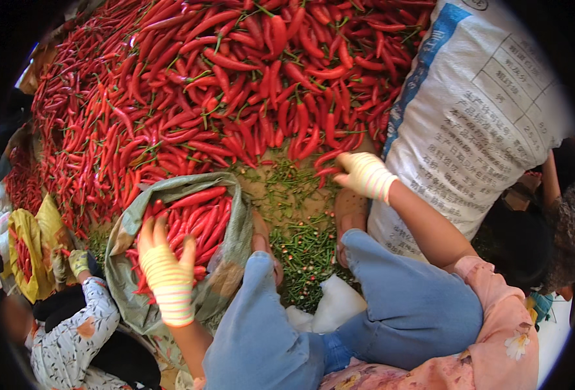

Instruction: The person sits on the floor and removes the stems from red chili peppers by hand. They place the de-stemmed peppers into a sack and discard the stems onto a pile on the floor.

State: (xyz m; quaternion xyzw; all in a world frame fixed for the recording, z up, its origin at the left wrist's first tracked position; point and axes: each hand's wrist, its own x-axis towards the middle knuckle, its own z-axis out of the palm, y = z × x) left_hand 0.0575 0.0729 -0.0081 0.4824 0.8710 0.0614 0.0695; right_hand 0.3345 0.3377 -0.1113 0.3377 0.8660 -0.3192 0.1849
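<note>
My left hand (170, 273), in a striped fingerless-looking glove, is over the mouth of a grey-green woven sack (241, 219). Its fingers are spread, and the tips rest on or just above the red chilli peppers (204, 219) inside. At the front edge of a large heap of red chilli peppers (258, 87) is my right hand (363, 175), gloved the same way. Red peppers (327, 171) lie against its thumb and fingers; whether it grips one cannot be seen.
A full white woven sack (443, 161) with printed writing leans at the right. Green pepper stems (307, 253) litter the floor between my feet. At the lower left, another person's gloved hand (78, 263) is near a yellow sack (24, 278) holding peppers.
</note>
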